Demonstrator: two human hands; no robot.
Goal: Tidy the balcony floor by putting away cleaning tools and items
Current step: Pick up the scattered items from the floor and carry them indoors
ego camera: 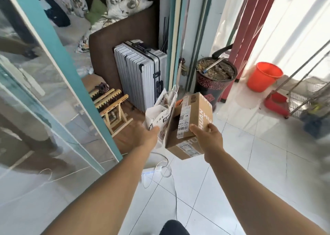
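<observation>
box: cardboard, tilted, held above floor tiles
right hand: clasped box's near edge
left hand: pinched newspaper beside box

On my feed I get two arms & not much else of the person. L forearm is bare from the wrist right back to the btm edge of frame, R forearm the same, uncovered the whole way. L hand is bare, seen mostly from the back. R hand is bare too, thumb side toward me. Both arms look long & slim, widening a lot toward the cam, prob the wide lens. Only clothing I can pick out is a dark fabric patch at btm centre, rounded, black or v. dark navy, matte; can't tell if it's a knee, trouser leg or shoe
</observation>
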